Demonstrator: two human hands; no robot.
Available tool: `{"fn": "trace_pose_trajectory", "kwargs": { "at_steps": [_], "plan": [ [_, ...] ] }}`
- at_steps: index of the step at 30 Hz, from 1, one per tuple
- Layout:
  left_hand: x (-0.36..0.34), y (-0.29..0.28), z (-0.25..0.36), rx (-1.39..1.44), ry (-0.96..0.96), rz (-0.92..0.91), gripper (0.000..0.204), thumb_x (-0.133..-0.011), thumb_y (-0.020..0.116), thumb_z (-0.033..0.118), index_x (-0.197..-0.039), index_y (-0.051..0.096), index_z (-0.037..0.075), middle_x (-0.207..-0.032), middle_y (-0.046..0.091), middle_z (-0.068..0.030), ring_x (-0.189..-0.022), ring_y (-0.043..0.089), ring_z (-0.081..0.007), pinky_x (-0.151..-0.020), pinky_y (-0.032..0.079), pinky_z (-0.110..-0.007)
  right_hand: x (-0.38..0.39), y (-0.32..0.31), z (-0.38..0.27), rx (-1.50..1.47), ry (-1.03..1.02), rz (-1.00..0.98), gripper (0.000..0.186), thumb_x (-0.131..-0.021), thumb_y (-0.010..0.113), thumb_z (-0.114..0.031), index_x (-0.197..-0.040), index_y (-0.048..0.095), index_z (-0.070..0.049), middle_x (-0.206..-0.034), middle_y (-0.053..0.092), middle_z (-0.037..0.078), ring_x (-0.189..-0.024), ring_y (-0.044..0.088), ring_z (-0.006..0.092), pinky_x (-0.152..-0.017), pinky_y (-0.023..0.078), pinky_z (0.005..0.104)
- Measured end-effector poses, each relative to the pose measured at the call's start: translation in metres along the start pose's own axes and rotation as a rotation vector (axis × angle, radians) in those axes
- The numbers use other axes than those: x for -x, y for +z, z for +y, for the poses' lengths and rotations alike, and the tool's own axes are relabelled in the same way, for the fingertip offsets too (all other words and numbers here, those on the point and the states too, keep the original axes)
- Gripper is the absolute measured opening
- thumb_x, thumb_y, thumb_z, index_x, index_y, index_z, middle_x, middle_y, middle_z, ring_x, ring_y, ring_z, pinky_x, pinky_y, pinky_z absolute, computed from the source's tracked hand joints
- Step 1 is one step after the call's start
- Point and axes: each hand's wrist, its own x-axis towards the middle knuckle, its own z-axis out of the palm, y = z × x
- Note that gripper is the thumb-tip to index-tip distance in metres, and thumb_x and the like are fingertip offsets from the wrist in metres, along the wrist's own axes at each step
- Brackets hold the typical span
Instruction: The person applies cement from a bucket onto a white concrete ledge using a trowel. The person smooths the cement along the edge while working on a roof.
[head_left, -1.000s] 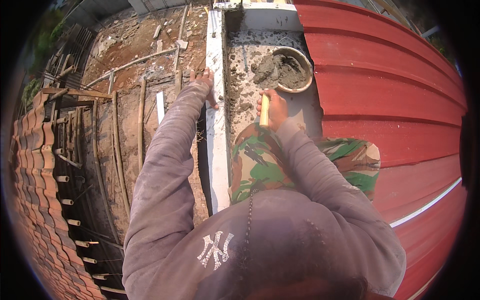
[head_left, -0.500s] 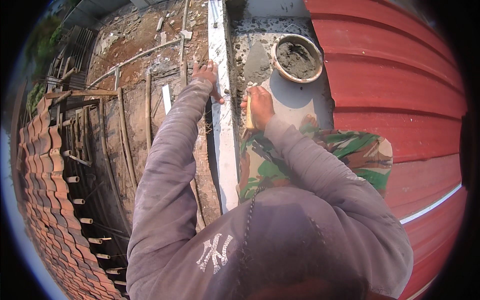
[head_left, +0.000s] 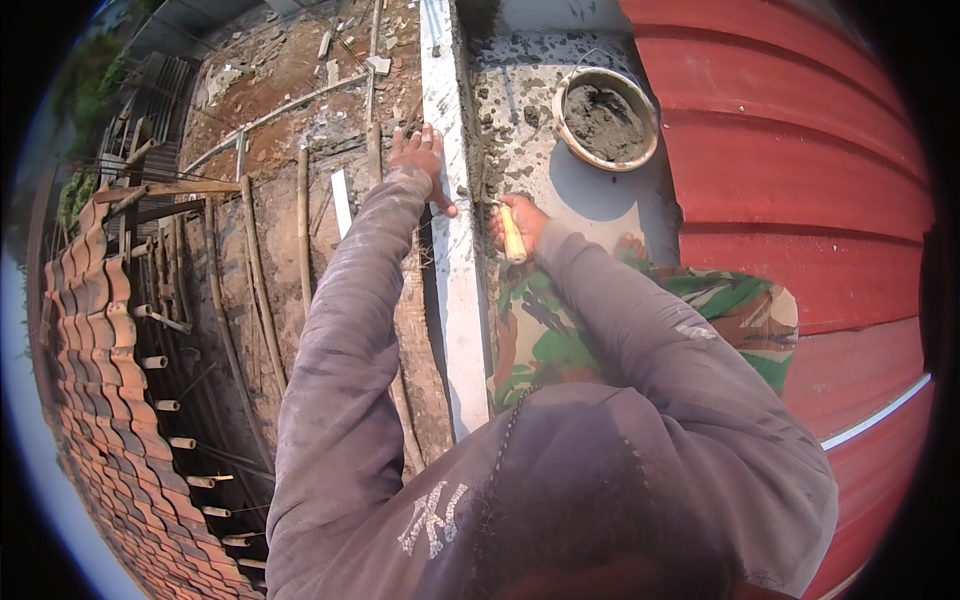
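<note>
My left hand (head_left: 420,160) lies with fingers spread at the outer left edge of the long pale wall top (head_left: 457,270); its thumb reaches onto the top face. On the inner side of that wall, my right hand (head_left: 522,222) is closed around the yellowish handle of a trowel (head_left: 514,240). The trowel's blade is turned nearly edge-on beside the wall's inner face, and most of it cannot be made out. Ahead and to the right of this hand stands a round bucket (head_left: 652,125) with wet grey mortar (head_left: 603,120) inside.
Mortar splashes dot the grey ledge (head_left: 590,205) around the bucket. Red metal roofing (head_left: 790,170) rises along the right. Left of the wall there is a drop to ground with bamboo poles (head_left: 305,215) and debris. Clay roof tiles (head_left: 95,370) lie at the far left.
The trowel has turned from lying flat over the ledge to nearly edge-on by the wall, its handle end swinging right. My left hand stays at the wall's edge.
</note>
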Motion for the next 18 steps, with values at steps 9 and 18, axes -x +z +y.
{"fn": "trace_pose_trajectory", "kwargs": {
  "at_steps": [9,18],
  "plan": [
    [-0.002,0.006,-0.003,0.01,0.025,0.036,0.165,-0.054,0.095,0.077,-0.172,0.007,0.004,-0.18,0.01,-0.0167,-0.167,0.009,-0.032,-0.134,0.001,-0.06,0.031,0.039,-0.014,0.404,-0.186,0.122,0.037,-0.105,0.051,-0.046,-0.085,0.051,-0.016,-0.064,0.047,-0.001,-0.051,0.045,0.0147,-0.046,0.045,0.0327],
    [-0.001,0.004,-0.001,0.035,0.009,0.034,0.165,-0.053,0.097,0.074,-0.172,0.006,0.005,-0.18,0.009,-0.0153,-0.167,0.008,-0.0313,-0.134,0.001,-0.058,0.065,0.066,0.033,0.447,-0.197,0.266,0.036,-0.105,0.052,-0.046,-0.094,0.053,-0.012,-0.073,0.052,0.003,-0.055,0.051,0.0189,-0.05,0.05,0.0394]
  ]
}}
